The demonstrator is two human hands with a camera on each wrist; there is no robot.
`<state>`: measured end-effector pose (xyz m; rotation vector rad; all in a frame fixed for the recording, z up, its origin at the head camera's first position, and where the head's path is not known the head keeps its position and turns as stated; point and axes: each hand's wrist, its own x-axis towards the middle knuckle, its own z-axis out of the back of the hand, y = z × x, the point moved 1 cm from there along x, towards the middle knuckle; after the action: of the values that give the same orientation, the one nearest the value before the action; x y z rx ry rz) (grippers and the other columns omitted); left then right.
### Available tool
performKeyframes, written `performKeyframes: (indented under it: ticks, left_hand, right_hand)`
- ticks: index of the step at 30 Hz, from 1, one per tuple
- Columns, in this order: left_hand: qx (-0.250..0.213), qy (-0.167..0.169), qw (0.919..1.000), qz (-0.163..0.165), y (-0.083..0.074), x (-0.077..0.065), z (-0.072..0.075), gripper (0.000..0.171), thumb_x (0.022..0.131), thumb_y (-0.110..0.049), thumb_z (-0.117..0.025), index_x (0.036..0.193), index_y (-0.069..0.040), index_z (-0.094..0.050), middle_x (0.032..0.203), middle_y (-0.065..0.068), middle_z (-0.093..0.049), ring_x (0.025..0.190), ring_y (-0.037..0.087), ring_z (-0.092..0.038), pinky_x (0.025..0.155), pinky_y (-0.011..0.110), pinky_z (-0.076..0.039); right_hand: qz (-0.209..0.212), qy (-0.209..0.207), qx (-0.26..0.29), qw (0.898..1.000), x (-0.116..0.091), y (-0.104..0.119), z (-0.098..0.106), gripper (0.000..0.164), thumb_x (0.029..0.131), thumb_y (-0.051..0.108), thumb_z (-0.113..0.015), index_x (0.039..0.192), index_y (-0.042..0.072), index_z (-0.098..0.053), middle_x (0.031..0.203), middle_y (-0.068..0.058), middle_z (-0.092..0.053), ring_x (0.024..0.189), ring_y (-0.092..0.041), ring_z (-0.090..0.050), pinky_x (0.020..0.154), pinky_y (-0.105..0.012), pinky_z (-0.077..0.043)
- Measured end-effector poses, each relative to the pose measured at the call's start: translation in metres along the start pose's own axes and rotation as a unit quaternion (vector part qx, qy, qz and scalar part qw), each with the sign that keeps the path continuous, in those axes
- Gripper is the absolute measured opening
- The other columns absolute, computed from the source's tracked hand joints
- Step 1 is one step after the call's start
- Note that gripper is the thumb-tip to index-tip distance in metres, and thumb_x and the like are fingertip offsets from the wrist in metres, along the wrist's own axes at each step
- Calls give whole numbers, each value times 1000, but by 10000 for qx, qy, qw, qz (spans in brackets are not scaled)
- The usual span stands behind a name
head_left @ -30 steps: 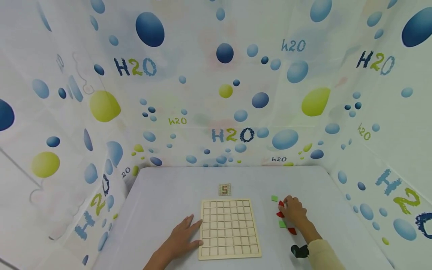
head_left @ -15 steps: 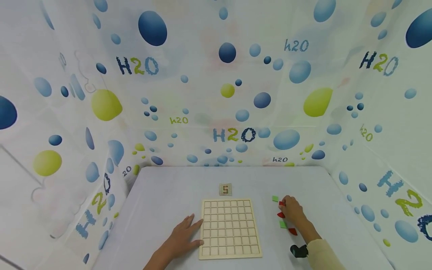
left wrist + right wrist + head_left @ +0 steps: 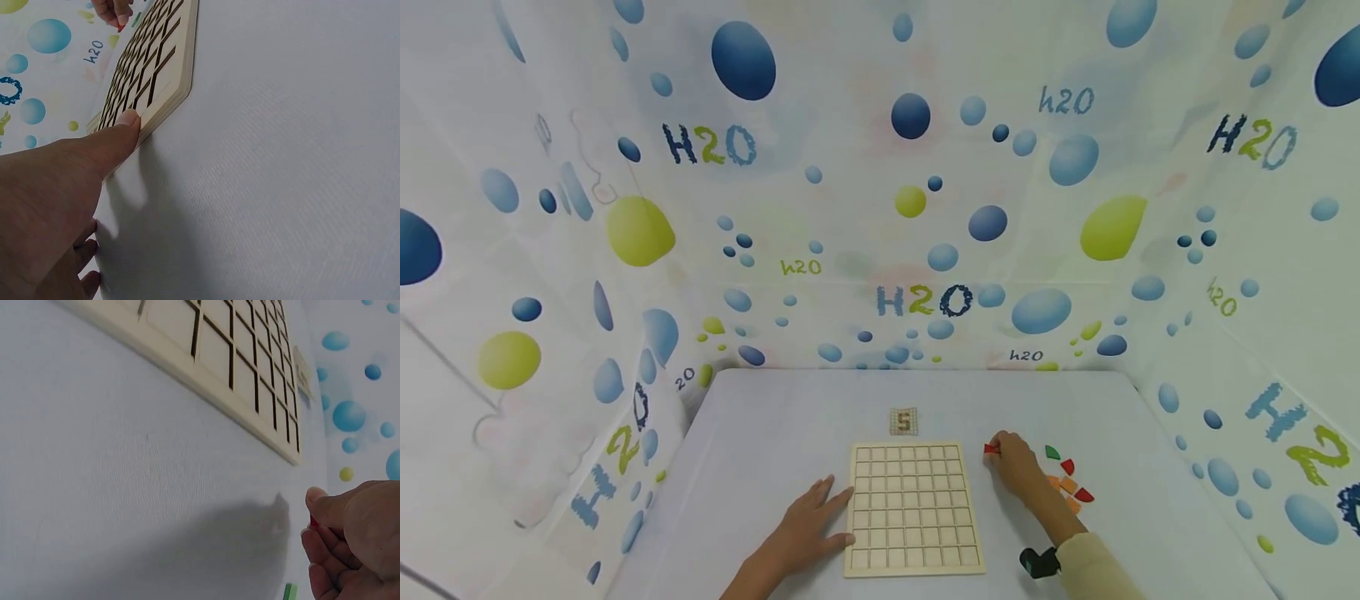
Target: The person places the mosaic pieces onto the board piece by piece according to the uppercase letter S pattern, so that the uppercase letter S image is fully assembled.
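A wooden grid board (image 3: 913,510), pale with several square cells, lies flat on the table. My left hand (image 3: 805,527) rests along its left side, fingers spread and straight; in the left wrist view the thumb (image 3: 129,119) touches the board's rim. Off the board's upper right corner, my right hand (image 3: 1018,464) pinches a small red piece (image 3: 991,448) between thumb and fingers. From the right wrist view only a sliver of that red piece (image 3: 314,521) shows, the rest covered by the fingers. A green piece (image 3: 290,592) lies below this hand.
Right of my right forearm lie a green piece (image 3: 1052,452), red pieces (image 3: 1084,495) and orange pieces (image 3: 1067,484), some partly covered by the arm. Behind the board sits a small gridded card (image 3: 903,422) marked like a 5. Patterned curtains enclose the white table (image 3: 775,417).
My right hand has moved left toward the board with a red piece in its fingertips. Orange, red and green pieces on the right are uncovered; those left of the hand are now hidden. The left hand stays put.
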<state>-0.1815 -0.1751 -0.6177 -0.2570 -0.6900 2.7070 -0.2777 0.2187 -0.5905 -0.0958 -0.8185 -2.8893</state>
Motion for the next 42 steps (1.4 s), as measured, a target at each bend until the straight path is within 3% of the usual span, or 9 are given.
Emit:
performKeyframes:
  ticks: [10, 16, 27, 34, 42]
  left_hand:
    - [53, -34, 10000, -28, -1, 0, 1, 82, 93, -64, -69, 158, -18, -50, 167, 27, -34, 153, 52, -33, 119, 71, -32]
    - [-29, -30, 10000, -43, -1, -1, 0, 81, 94, -64, -69, 158, -19, -49, 168, 27, -33, 154, 52, -32, 120, 71, -30]
    - [-69, -44, 10000, 24, -3, -2, 1, 81, 93, -63, -71, 158, -20, -50, 168, 26, -33, 154, 51, -32, 120, 71, -30]
    - [-43, -28, 10000, 13, -3, -1, 1, 82, 93, -64, -70, 158, -19, -50, 168, 26, -34, 154, 51, -32, 120, 71, -31]
    - [-104, -31, 9999, 13, -3, -1, 2, 81, 93, -62, -70, 158, -20, -50, 168, 26, -33, 154, 51, -32, 119, 72, -31]
  right_hand:
    - [381, 147, 197, 9990, -1, 46, -44, 21, 97, 13, -78, 109, 0, -66, 98, -10, -65, 88, -25, -65, 84, -54, -55]
    - [676, 199, 193, 9973, -5, 66, -59, 22, 97, 15, -78, 109, 1, -66, 98, -9, -65, 88, -26, -64, 83, -56, -54]
    - [881, 401, 322, 9948, -7, 83, -63, 14, 98, 11, -76, 104, 3, -66, 96, -8, -61, 82, -22, -58, 75, -49, -49]
    - [962, 393, 207, 9944, -9, 85, -67, 14, 97, 10, -77, 105, 2, -68, 95, -8, -62, 82, -25, -61, 79, -54, -52]
    - [1143, 461, 512, 9910, -11, 82, -65, 10, 98, 7, -75, 95, 7, -65, 95, -5, -59, 80, -21, -58, 81, -58, -51]
